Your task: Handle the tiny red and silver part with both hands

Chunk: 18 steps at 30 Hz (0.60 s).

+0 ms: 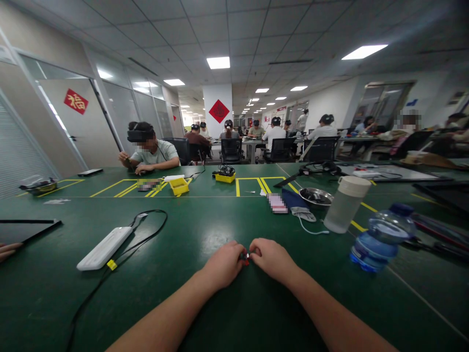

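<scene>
Low over the green table (198, 222), my left hand (225, 264) pinches a small dark and red piece (246, 261) between thumb and fingers. A bit of white shows at its right side; the piece is too small and covered for me to tell its kind. My right hand (273, 256) is closed close to that white bit, fingertips pressed together and nearly meeting the left ones. Whether it grips part of the same piece or something separate is hidden by the fingers.
A white power bank (106, 248) with a black cable lies left. To the right stand a blue water bottle (381, 239), a frosted cup (346, 205) and a metal bowl (315, 196). Yellow trays (179, 186) sit farther back. Across the table sits a person (156, 151); another person's fingers (8, 249) show at far left.
</scene>
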Motion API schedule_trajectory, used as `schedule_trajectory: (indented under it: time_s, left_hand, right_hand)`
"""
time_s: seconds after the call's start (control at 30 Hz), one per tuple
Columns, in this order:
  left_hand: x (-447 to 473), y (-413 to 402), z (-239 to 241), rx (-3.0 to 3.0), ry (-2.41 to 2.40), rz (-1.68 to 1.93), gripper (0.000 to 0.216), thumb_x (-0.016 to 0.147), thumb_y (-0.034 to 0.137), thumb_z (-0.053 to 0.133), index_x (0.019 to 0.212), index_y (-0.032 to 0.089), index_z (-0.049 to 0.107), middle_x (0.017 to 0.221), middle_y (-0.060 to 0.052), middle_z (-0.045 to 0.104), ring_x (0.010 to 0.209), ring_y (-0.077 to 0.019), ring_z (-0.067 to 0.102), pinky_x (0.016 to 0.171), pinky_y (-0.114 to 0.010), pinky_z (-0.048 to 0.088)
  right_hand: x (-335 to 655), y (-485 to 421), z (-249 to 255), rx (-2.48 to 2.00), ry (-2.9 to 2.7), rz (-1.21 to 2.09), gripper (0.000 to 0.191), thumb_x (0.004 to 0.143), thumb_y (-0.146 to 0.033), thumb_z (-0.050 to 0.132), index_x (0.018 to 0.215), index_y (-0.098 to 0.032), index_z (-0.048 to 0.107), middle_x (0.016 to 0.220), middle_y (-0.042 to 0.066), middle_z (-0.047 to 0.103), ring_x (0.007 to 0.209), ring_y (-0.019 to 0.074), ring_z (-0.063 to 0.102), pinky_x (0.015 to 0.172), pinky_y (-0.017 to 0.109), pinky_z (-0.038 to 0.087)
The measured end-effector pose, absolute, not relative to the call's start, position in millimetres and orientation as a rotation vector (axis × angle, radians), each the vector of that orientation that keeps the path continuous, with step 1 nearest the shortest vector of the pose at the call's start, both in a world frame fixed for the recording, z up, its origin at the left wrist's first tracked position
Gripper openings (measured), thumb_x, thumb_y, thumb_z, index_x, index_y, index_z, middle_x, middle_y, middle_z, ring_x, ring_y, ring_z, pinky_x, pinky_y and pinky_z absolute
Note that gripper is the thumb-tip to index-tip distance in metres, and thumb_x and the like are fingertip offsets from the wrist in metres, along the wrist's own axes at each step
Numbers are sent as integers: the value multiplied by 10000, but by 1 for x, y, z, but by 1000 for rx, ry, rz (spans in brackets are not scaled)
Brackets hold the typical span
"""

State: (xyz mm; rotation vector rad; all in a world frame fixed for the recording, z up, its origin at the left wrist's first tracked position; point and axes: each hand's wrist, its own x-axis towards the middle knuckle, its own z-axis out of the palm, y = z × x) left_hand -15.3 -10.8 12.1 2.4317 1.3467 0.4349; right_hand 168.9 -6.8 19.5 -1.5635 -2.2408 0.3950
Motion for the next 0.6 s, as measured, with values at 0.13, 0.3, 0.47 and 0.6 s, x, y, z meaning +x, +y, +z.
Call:
schedule_trajectory:
  time_s: [0.13, 0.3, 0.47, 0.6]
  left_hand:
    - [-19, -10, 14, 2425, 1467, 407, 179, 802, 267, 522, 942, 208, 616, 943, -64, 563, 865, -202, 550, 752, -291, 419]
    - [-20, -12, 16, 2490, 1309, 449, 276, 798, 270, 530, 1064, 252, 601, 996, -53, 535, 921, -196, 538, 808, -287, 411]
    - [-18, -11, 11, 2432, 1336, 548, 214, 788, 227, 520, 987, 229, 600, 983, -51, 548, 890, -190, 544, 788, -286, 407]
    - [-19, -6, 8, 2264, 1320, 722, 256, 734, 135, 529, 978, 211, 552, 904, -25, 589, 827, -162, 547, 731, -260, 400]
  right_hand:
    - [169, -9, 23, -1568, -2289, 497, 126, 767, -340, 597, 760, -228, 655, 737, 3, 658, 658, 140, 558, 548, 241, 281]
    - [166, -12, 23, -1499, -2445, 511, 105, 727, -326, 639, 793, -245, 651, 731, -31, 641, 653, 122, 539, 537, 226, 268]
    - [167, -10, 20, -1438, -2414, 463, 34, 737, -229, 610, 760, -215, 630, 772, -6, 612, 704, 128, 532, 588, 220, 313]
    - [167, -9, 20, -1332, -2368, 465, 66, 731, -149, 582, 775, -190, 609, 783, 7, 600, 718, 130, 530, 637, 218, 350]
